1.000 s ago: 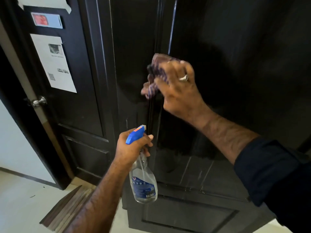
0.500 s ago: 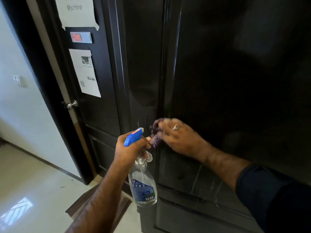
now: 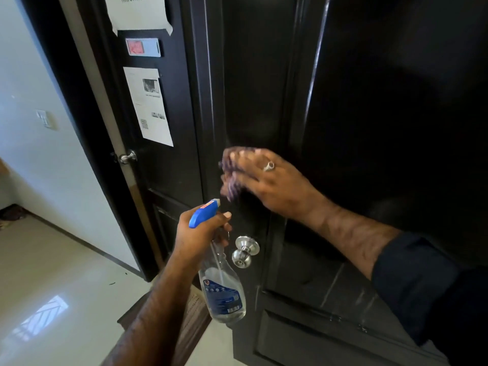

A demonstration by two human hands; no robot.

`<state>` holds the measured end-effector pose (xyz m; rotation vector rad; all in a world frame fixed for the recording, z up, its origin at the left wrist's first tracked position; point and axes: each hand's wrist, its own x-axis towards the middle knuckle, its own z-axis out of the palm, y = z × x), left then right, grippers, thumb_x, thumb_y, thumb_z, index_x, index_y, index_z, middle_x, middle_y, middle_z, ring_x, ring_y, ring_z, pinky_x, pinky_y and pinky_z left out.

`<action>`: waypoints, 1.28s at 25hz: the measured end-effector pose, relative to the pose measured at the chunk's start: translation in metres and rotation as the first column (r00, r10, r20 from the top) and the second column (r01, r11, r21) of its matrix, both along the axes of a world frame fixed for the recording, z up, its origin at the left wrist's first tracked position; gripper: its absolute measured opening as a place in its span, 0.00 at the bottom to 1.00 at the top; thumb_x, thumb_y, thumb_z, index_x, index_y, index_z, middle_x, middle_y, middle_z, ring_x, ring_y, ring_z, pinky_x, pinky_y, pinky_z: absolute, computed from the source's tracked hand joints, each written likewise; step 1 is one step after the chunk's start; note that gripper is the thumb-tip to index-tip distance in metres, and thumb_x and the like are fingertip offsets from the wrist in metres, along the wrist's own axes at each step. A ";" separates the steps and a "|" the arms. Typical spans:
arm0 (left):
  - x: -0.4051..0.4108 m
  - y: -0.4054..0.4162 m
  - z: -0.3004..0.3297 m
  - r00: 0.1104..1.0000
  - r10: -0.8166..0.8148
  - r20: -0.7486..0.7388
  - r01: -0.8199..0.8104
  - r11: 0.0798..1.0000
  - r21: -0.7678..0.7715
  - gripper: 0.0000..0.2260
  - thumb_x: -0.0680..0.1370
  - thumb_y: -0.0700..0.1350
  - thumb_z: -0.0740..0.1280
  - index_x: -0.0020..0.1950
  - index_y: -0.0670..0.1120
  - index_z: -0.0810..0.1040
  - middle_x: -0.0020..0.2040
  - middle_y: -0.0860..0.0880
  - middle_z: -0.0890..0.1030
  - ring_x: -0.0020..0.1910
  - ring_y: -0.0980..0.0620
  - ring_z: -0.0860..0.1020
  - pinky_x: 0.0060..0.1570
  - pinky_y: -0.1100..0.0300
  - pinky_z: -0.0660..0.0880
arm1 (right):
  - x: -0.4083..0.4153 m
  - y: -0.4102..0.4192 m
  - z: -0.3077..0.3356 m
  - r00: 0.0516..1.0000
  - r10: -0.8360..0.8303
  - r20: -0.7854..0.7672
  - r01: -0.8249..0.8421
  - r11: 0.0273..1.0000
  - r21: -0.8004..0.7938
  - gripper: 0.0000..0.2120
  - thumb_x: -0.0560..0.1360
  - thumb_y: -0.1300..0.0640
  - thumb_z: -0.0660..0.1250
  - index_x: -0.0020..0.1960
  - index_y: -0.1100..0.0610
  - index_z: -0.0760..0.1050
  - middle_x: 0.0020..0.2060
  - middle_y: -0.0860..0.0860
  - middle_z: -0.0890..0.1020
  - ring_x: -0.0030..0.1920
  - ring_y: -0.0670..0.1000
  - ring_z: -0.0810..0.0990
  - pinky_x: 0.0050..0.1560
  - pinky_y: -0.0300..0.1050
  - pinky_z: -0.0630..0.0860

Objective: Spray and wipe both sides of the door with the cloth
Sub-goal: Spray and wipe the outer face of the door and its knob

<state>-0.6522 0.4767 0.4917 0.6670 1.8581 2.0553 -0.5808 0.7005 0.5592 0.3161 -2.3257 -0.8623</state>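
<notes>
Black glossy door (image 3: 356,101), panelled, filled most of the view, with faint pale streaks on its lower part. Round metal knob (image 3: 244,250) stood on the door's left edge strip and serves as landmark for what follows.

Right hand (image 3: 266,180), ring on one finger, lay against the door above the knob, fingers spread flat over a purple cloth (image 3: 229,178); hand and cloth were blurred, so how far the fingers curled into the cloth cannot be told. Dark sleeve (image 3: 422,286) covered the forearm right of the knob.

Left hand (image 3: 200,228), just left of and slightly above the knob, was clenched round the neck of a spray bottle (image 3: 223,291). Bottle: clear body, blue label, blue trigger head; it hung below the hand, left of and below the knob.

Second dark door (image 3: 158,167), further left of the knob, carried paper notices (image 3: 149,107) and its own metal knob (image 3: 128,156). Pale tiled floor (image 3: 52,286) lay below left.
</notes>
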 end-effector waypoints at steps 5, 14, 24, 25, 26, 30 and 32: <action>-0.046 -0.004 0.003 0.998 -0.040 -0.052 0.039 0.999 -0.022 0.08 0.78 0.39 0.74 0.43 0.35 0.81 0.38 0.36 0.83 0.29 0.43 0.80 0.32 0.52 0.81 | -0.014 -0.023 -0.044 0.985 -0.163 -0.056 0.160 0.986 -0.050 0.31 0.84 0.61 0.56 0.86 0.59 0.56 0.87 0.62 0.50 0.87 0.62 0.47 0.86 0.62 0.50; -0.096 -0.005 -0.004 0.980 -0.192 -0.049 0.188 0.980 -0.064 0.10 0.78 0.40 0.75 0.42 0.35 0.81 0.38 0.37 0.84 0.30 0.42 0.80 0.33 0.53 0.81 | -0.041 -0.031 0.021 0.887 -0.247 -0.390 0.168 0.960 -0.224 0.29 0.86 0.59 0.61 0.85 0.56 0.62 0.85 0.62 0.59 0.86 0.63 0.55 0.84 0.63 0.55; -0.121 -0.016 -0.017 0.964 -0.263 -0.030 0.261 0.964 -0.058 0.10 0.78 0.40 0.75 0.44 0.33 0.80 0.38 0.37 0.84 0.31 0.38 0.79 0.34 0.52 0.82 | -0.008 -0.013 -0.055 0.984 -0.178 0.024 0.177 0.984 0.009 0.29 0.84 0.61 0.58 0.85 0.56 0.63 0.86 0.60 0.57 0.86 0.61 0.54 0.85 0.59 0.54; -0.120 -0.015 -0.017 0.962 -0.271 -0.026 0.269 0.961 -0.059 0.10 0.78 0.39 0.74 0.44 0.33 0.80 0.38 0.37 0.84 0.30 0.39 0.79 0.33 0.52 0.81 | -0.021 -0.025 -0.055 0.978 -0.199 -0.057 0.194 0.978 -0.078 0.28 0.84 0.61 0.56 0.84 0.56 0.65 0.86 0.60 0.58 0.86 0.61 0.55 0.85 0.60 0.55; -0.120 -0.014 -0.018 0.961 -0.276 -0.021 0.275 0.960 -0.061 0.09 0.78 0.39 0.74 0.45 0.33 0.81 0.39 0.36 0.84 0.30 0.40 0.79 0.33 0.53 0.81 | -0.033 -0.036 -0.065 0.970 -0.224 -0.090 0.212 0.970 -0.121 0.28 0.83 0.61 0.56 0.84 0.56 0.65 0.85 0.60 0.58 0.86 0.61 0.54 0.85 0.61 0.55; -0.121 -0.011 -0.024 0.959 -0.283 -0.020 0.279 0.954 -0.105 0.08 0.78 0.41 0.74 0.44 0.37 0.82 0.39 0.35 0.83 0.31 0.43 0.81 0.34 0.54 0.80 | -0.020 -0.047 -0.143 0.927 -0.275 0.255 0.273 0.961 0.046 0.32 0.81 0.56 0.70 0.83 0.55 0.65 0.86 0.60 0.55 0.86 0.62 0.52 0.86 0.61 0.48; -0.122 -0.011 -0.024 0.961 -0.276 -0.015 0.273 0.955 -0.117 0.09 0.78 0.42 0.75 0.43 0.37 0.82 0.39 0.38 0.85 0.31 0.43 0.82 0.35 0.56 0.81 | 0.008 -0.031 -0.135 0.918 -0.257 0.301 0.262 0.965 0.025 0.32 0.78 0.55 0.73 0.81 0.53 0.69 0.86 0.59 0.56 0.87 0.60 0.53 0.86 0.60 0.50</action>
